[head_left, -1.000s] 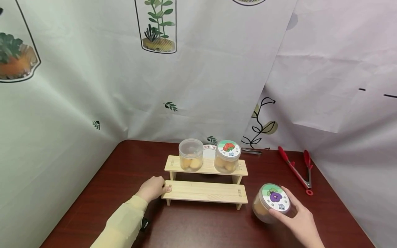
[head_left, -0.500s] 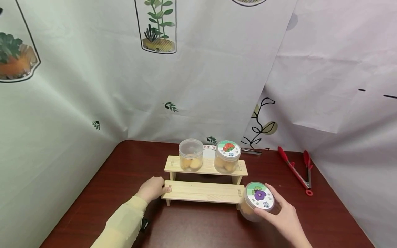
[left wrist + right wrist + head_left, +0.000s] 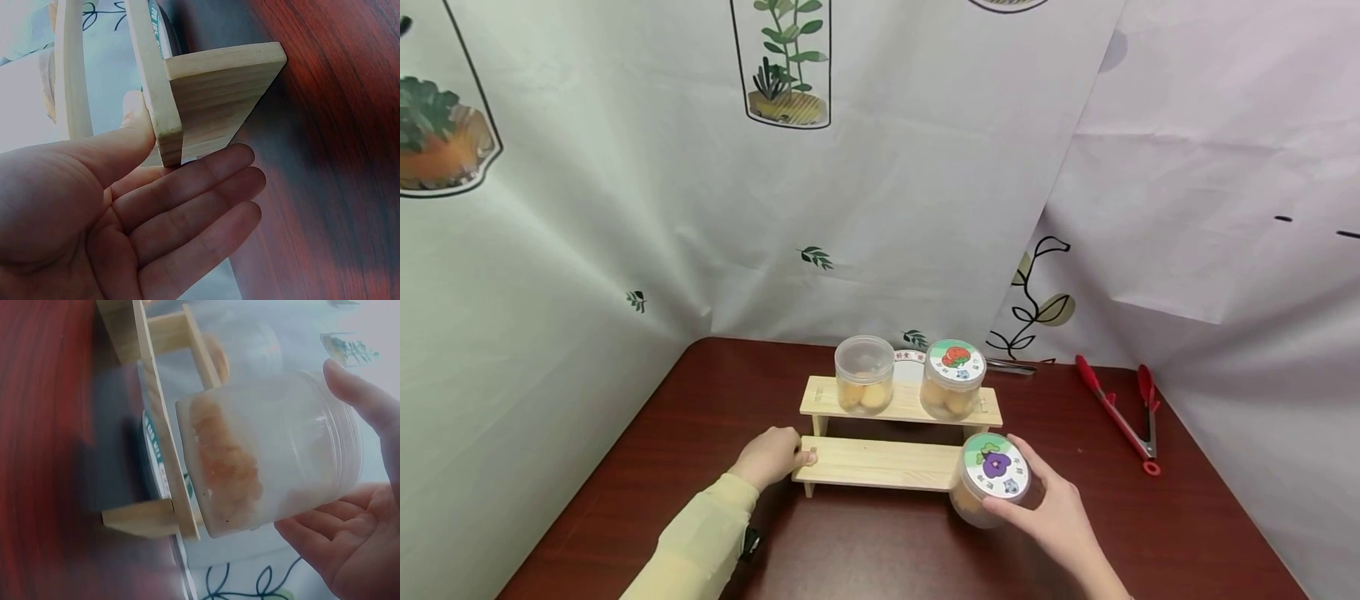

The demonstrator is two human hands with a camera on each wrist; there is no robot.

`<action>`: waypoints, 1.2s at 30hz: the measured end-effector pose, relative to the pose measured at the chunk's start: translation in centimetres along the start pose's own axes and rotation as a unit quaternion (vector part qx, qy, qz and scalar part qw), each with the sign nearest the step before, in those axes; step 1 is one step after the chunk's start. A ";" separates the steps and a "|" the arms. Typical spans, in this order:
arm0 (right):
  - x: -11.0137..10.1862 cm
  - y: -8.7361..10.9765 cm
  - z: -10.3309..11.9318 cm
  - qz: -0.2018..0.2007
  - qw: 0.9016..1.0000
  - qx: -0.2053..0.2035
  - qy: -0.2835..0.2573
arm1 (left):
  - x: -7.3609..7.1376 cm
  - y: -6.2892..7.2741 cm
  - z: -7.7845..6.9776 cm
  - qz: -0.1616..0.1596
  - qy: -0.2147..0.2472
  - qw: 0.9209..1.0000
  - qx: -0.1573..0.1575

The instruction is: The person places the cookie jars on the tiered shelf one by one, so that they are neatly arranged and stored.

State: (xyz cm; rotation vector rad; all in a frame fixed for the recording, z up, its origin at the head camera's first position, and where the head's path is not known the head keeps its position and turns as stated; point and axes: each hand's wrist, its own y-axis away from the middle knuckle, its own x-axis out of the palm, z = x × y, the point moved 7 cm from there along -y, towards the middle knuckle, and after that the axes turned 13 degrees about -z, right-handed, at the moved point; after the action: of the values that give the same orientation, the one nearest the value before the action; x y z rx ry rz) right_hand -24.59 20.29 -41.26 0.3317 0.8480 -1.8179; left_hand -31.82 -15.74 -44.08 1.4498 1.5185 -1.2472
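My right hand grips a clear plastic jar around its lidded top; the lid label carries a purple picture. In the right wrist view yellowish-brown food pieces lie in the lower part of the tilted jar, whose base is close to the shelf edge; whether they touch I cannot tell. My left hand pinches the left end of the lower wooden shelf, thumb on top. In the left wrist view its other fingers extend beside the shelf leg.
On the upper shelf stand an unlidded jar and a lidded jar with a tomato label, both with food pieces inside. A plate shows partly behind. Red-handled tongs lie at the right. Fabric walls surround the brown table.
My right hand has carried the jar leftward, from beside the stand to the front of the lower shelf's right end. The left hand has kept its place on the shelf.
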 end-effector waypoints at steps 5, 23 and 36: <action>1.1 -0.1 0.8 0.009 1.000 -0.011 -0.022 | 0.1 -0.1 0.1 0.002 0.000 1.000 -0.002; 5.7 -0.6 3.6 0.047 0.994 -0.025 -0.096 | 0.1 0.1 0.1 -0.004 0.005 1.000 -0.006; 8.6 -0.9 6.7 0.078 0.985 -0.056 -0.143 | 0.0 -0.1 -0.1 0.000 0.004 1.000 -0.008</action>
State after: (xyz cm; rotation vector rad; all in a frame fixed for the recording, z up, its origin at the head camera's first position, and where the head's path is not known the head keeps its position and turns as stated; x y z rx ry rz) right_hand -27.84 9.87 -41.14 0.0597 0.6995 -1.6178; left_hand -31.86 -15.65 -44.05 1.4454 1.5306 -1.2290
